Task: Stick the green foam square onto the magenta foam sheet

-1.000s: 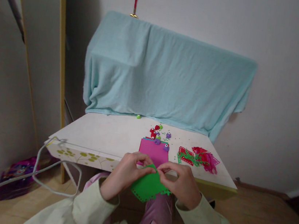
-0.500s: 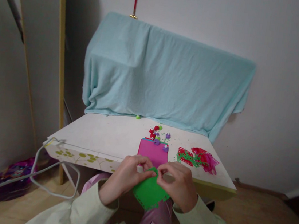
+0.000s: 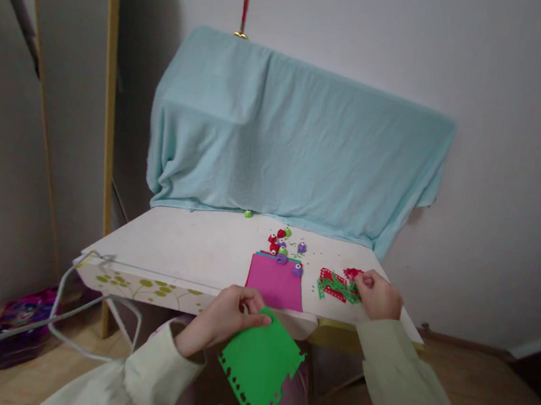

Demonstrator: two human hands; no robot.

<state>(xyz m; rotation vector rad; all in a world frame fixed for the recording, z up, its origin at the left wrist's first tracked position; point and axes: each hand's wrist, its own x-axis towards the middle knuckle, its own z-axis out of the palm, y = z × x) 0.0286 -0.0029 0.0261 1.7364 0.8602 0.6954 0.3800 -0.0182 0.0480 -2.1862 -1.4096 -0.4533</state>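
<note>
Now the green sheet [image 3: 259, 366] hangs pinched below the left hand [image 3: 225, 317]

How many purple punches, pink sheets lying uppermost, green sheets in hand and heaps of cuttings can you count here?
purple punches: 3
pink sheet, uppermost on the table: 1
green sheet, held by the left hand: 1
heap of cuttings, red and green, under the right hand: 1
Total: 6
</note>
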